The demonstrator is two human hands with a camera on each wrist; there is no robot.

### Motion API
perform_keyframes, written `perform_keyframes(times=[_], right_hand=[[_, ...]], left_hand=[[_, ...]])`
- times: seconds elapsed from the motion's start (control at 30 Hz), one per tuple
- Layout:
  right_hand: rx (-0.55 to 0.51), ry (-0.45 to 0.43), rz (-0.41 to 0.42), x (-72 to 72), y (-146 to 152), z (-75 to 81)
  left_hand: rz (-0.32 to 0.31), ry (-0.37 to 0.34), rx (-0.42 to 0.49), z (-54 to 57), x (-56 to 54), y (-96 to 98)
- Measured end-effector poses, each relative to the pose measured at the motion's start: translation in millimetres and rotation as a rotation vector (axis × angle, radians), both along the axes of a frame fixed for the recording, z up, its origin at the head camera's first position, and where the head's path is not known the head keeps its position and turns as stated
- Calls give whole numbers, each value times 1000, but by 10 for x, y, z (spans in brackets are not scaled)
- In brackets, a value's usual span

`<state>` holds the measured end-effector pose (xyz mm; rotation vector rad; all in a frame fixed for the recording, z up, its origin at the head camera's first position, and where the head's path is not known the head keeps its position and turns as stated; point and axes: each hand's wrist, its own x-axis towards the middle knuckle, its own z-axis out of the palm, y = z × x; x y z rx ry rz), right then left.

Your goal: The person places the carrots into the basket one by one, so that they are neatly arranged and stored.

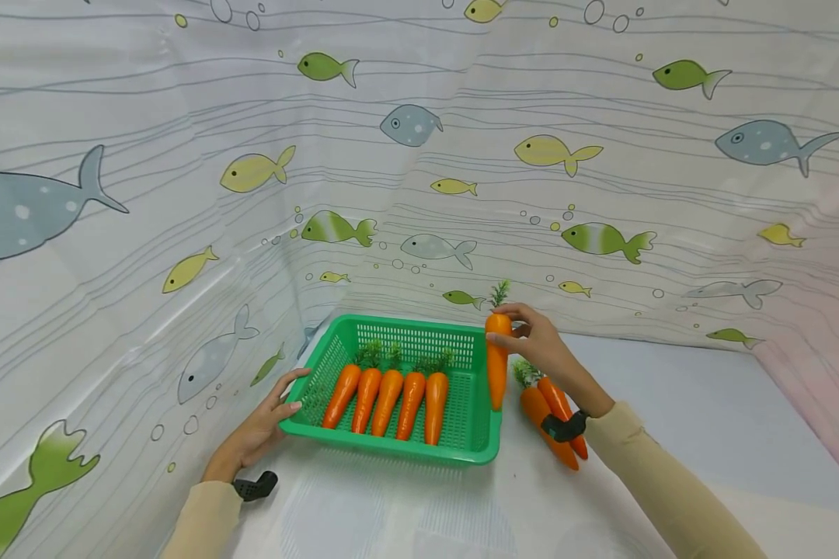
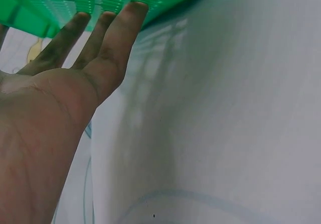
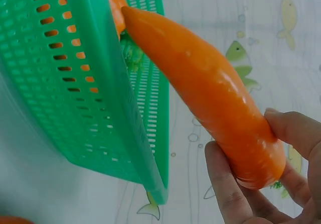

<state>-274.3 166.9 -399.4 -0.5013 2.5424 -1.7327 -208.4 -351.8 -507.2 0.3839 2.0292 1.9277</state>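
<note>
Held in my right hand (image 1: 534,338) is an orange carrot (image 1: 498,365) with a green leafy tuft. The fingers and thumb pinch its thick end, and its tip points down over the right rim of a green plastic basket (image 1: 391,450). In the right wrist view the carrot (image 3: 205,88) slants across, with the hand (image 3: 281,179) around its thick end. Several carrots (image 1: 388,400) lie side by side inside the basket, tufts toward the far wall. My left hand (image 1: 269,419) is at the basket's left end; its extended fingers (image 2: 118,38) touch the perforated outer wall.
Two more carrots (image 1: 548,423) lie on the white table (image 1: 671,388) to the right of the basket, partly behind the right wrist. Light sheeting printed with fish (image 1: 454,248) rises behind and along the left side.
</note>
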Motion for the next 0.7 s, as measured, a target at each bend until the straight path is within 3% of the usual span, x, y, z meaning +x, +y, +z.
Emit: perform_keyframes(times=[0.3, 0.7], right_hand=[[-93, -66, 68, 6, -226, 14], [-180, -146, 162, -41, -626, -136]], left_hand=[[-16, -1, 25, 18, -9, -21], [20, -16, -63, 104, -30, -47]])
